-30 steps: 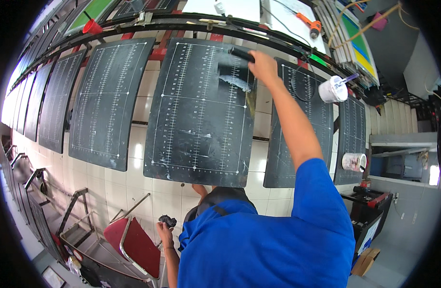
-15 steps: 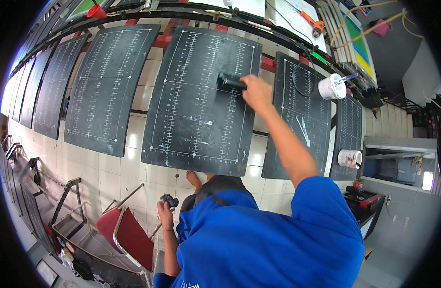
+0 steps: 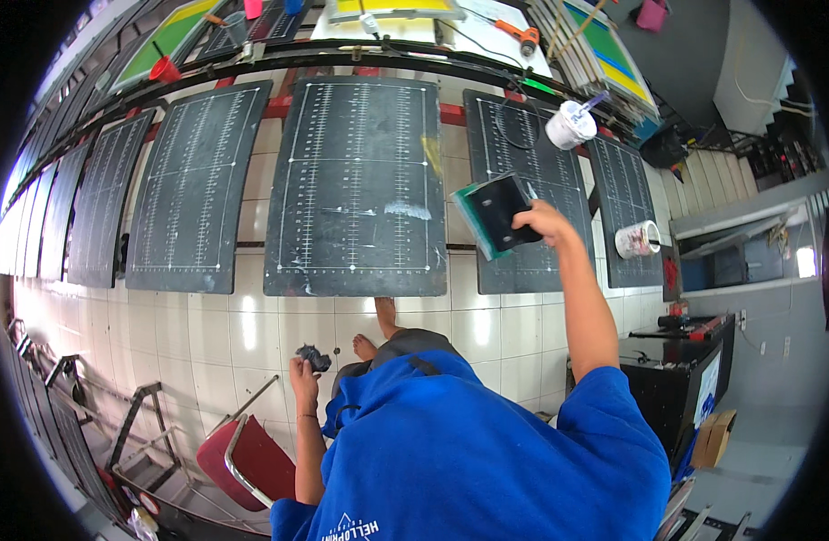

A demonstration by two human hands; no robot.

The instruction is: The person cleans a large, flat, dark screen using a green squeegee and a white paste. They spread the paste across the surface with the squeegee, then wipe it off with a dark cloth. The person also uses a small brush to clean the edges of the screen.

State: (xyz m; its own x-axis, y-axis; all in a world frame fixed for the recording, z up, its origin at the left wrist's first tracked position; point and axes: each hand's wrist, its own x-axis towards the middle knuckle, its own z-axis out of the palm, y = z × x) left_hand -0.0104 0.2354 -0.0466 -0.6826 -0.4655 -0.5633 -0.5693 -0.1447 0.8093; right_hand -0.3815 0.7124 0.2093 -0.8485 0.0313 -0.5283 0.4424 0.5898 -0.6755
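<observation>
My right hand (image 3: pixel 548 221) is closed on a squeegee (image 3: pixel 499 215) with a wide black body and a green blade edge. The squeegee is raised at the gap between the middle printing board (image 3: pixel 401 239) and the board to its right (image 3: pixel 509 275), its flat face turned up. Low at my left side, my left hand (image 3: pixel 303 377) pinches a dark crumpled rag (image 3: pixel 313 358) above the tiled floor. White grid lines and pale smears mark the dark middle board, and a yellowish patch shows at its right edge.
A white tub (image 3: pixel 569 128) with a purple-handled tool and a stained tub (image 3: pixel 636 240) stand on the right-hand boards. Beyond the black rail lie an orange heat gun (image 3: pixel 521 38) and stacked screens (image 3: pixel 604 56). A red chair (image 3: pixel 252 460) stands behind me at left.
My right hand has drawn the squeegee off the middle board, toward the right and nearer me, and turned its broad face up. The view has shifted. My left hand still holds the rag.
</observation>
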